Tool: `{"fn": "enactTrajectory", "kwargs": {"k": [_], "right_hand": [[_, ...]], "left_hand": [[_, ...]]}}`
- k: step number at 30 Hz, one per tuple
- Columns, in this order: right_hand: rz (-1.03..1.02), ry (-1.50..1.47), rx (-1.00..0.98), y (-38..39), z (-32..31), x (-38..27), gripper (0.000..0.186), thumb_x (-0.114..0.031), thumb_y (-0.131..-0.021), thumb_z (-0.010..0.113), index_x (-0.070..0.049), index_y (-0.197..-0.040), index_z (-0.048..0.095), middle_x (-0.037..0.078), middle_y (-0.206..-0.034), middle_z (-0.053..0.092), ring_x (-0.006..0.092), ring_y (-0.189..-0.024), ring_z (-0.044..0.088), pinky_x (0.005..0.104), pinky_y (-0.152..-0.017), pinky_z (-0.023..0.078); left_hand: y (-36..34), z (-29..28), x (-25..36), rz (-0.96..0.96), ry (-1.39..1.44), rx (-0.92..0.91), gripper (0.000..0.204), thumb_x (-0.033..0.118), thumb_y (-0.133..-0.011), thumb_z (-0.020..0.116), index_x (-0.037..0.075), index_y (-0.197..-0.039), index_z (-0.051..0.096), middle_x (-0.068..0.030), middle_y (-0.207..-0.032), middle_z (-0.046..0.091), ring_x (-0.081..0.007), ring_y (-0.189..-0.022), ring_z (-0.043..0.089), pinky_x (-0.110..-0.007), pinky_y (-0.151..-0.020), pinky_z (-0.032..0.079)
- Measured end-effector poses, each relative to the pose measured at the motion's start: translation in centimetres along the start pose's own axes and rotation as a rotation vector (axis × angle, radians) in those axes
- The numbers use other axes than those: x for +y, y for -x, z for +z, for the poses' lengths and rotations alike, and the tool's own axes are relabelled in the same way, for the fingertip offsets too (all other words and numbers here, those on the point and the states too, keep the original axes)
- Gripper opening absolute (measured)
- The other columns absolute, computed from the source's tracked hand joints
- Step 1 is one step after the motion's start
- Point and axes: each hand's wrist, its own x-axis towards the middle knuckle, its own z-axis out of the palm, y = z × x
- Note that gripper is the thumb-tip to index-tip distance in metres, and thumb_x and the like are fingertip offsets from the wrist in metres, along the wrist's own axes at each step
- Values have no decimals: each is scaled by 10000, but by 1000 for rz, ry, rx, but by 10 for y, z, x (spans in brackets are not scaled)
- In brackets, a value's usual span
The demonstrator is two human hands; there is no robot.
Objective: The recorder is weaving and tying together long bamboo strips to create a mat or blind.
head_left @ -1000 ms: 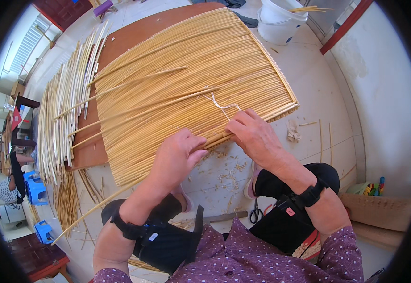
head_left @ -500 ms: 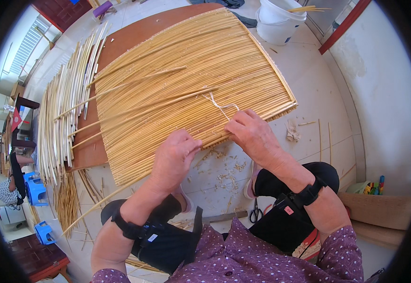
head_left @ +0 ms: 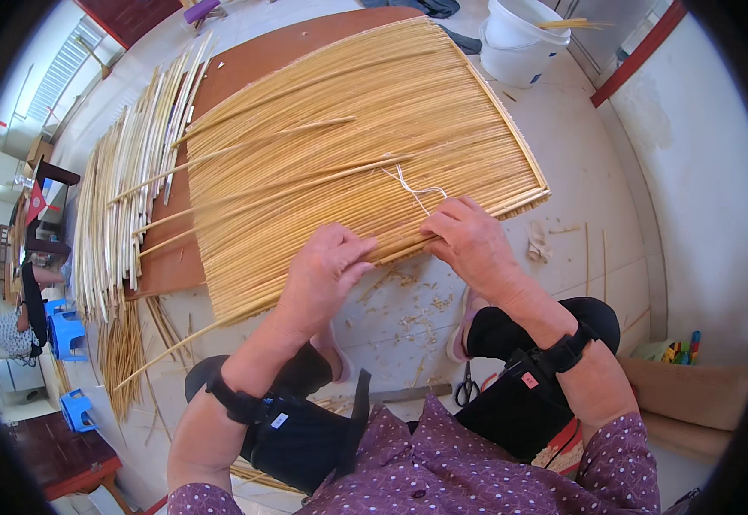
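A mat of yellow reed stalks [head_left: 305,219] lies in front of me, its near edge over the tabletop's side toward my knees. My left hand [head_left: 324,273] is closed at that near edge, thumb and fingers around the outermost reed stalk [head_left: 168,354], whose loose end sticks out past the mat at lower left. My right hand [head_left: 470,245] pinches the same edge farther right. A white string [head_left: 412,186] loops over the mat and runs toward my right fingertips; whether they hold it is hidden. Several loose stalks [head_left: 262,193] lie across the mat.
Pale stalks [head_left: 121,197] are lined up on the left of the brown board [head_left: 219,90]. A white bucket [head_left: 524,47] stands at the far right. Scissors [head_left: 466,386] and reed scraps [head_left: 421,322] lie on the floor. Blue stools [head_left: 66,333] and another person [head_left: 15,330] are at left.
The whole view has shifted slightly. My left thumb and fingers have spread a little at the edge stalk. My right hand stays pinched at nearly the same spot.
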Motion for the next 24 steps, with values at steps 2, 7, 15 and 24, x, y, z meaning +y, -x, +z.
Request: {"fn": "enactTrajectory", "kwargs": {"k": [2,7,15,24], "right_hand": [[15,-27,-6,0,-1,-1,239,-65,-692,744,-74,-896,619,70,-891,588,290,-901,561,384,-766,487],[37,-22,-6,-1,-1,-4,275,-95,-685,764,-94,-924,628,45,-909,589,264,-915,569,367,-752,501],[-70,0,-5,-7,4,-15,268,-107,-678,767,-92,-917,647,37,-875,582,245,-885,574,352,-725,498],[-171,68,8,-12,14,-15,211,-113,-673,751,-114,-861,654,18,-822,583,219,-824,585,340,-671,505]], "left_hand": [[0,-5,2,-25,21,-29,364,74,-738,733,63,-1096,666,-99,-907,595,-285,-889,577,-370,-765,484],[13,-20,2,29,10,-15,486,86,-709,761,43,-1169,611,-121,-989,599,-295,-917,584,-356,-805,477],[47,-50,-18,-99,-71,-5,440,89,-669,798,50,-1083,654,-104,-1002,606,-279,-925,589,-348,-797,490],[50,-45,-27,-5,-87,40,215,6,-740,714,76,-942,726,-67,-830,627,-248,-809,597,-337,-697,473]]}}
